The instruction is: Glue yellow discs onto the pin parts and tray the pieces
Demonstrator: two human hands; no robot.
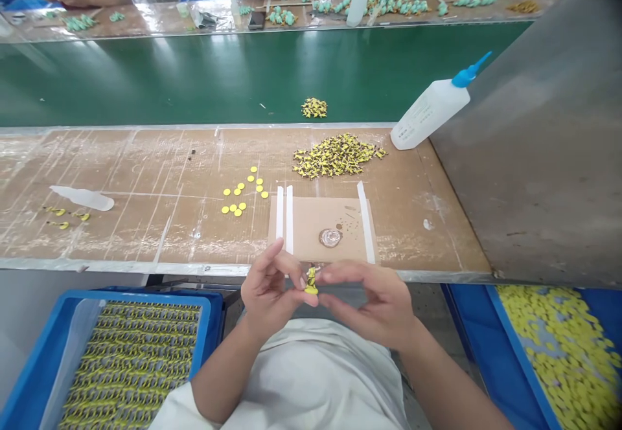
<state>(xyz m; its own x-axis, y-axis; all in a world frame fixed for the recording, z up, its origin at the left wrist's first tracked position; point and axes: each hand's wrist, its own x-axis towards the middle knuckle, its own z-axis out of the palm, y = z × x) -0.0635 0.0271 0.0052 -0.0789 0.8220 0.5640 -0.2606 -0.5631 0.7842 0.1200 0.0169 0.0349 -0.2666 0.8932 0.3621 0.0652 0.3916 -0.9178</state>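
Note:
Just off the bench's front edge, a small yellow and dark figurine (311, 274) stands upright on a round yellow base. My left hand (272, 291) pinches it between thumb and fingers. On its other side is my right hand (372, 297), thumb and forefinger apart, their tips right beside the figurine; I cannot tell whether they touch it. Beyond the hands, a cardboard sheet (311, 223) is taped down, with a small round blob of clear glue (330, 237) on it. Loose yellow discs (238, 192) lie to its left, and a heap of small yellow and dark figures (340, 156) lies behind it.
A white bottle with blue nozzle (432, 111) leans against a grey metal panel (539, 138). Blue trays hold rows of figurines (136, 359) at left and yellow discs (568, 352) at right. A green belt (170, 80) runs behind; several co-workers sit beyond it.

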